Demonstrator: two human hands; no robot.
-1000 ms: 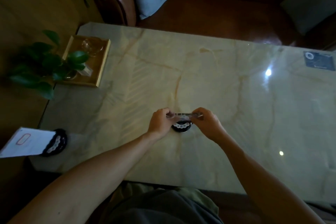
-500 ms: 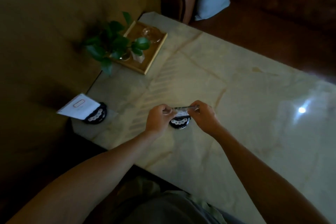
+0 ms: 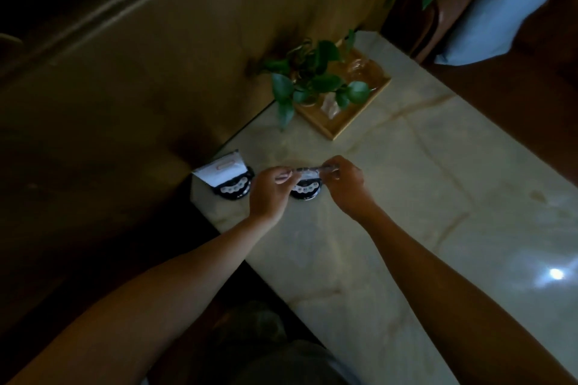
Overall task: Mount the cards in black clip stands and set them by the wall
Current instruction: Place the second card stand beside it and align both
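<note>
A card point(image 3: 308, 169), seen edge-on, stands in a round black clip stand point(image 3: 306, 191) on the marble table point(image 3: 422, 197). My left hand point(image 3: 270, 189) pinches the card's left end and my right hand point(image 3: 345, 186) pinches its right end. Just left of them, near the table's corner by the wall, a second black clip stand point(image 3: 234, 190) holds a white card point(image 3: 223, 169) that leans back toward the wall. The two stands are close together, a small gap apart.
A wooden tray point(image 3: 344, 122) with a green potted plant point(image 3: 312, 78) and glassware sits farther along the wall edge. The brown wall point(image 3: 156, 72) runs along the table's left side. A sofa with a pale cushion point(image 3: 513, 6) lies beyond the table's far end.
Both hands have carried the card and its stand leftward across the table, from the middle to right beside the first mounted card near the wall. The view has swung left.
</note>
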